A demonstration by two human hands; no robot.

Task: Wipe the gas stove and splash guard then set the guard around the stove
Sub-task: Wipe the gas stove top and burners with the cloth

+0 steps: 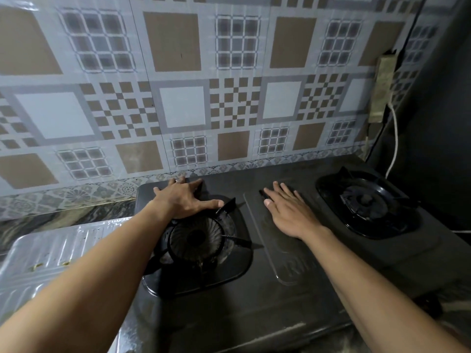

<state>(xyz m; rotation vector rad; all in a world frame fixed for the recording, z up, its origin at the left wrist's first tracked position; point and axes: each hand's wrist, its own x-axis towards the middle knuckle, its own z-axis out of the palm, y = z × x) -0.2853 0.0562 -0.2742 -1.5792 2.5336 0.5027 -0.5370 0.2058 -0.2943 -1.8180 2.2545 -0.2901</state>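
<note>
A black two-burner gas stove [300, 289] stands on the counter against the tiled wall. My left hand [184, 200] lies spread on its back left corner, fingers reaching the rear edge, thumb near the left burner [201, 240]. On the flat middle panel rests my right hand [293, 212], palm down with straight fingers. Neither hand holds anything. The ribbed silver foil splash guard [48, 253] lies flat on the counter left of the stove, partly under my left forearm.
The right burner [367, 200] sits near a dark side wall. A white cable [395, 143] and a grimy wall fitting [381, 90] hang at the back right. Marbled counter [63, 220] shows behind the guard.
</note>
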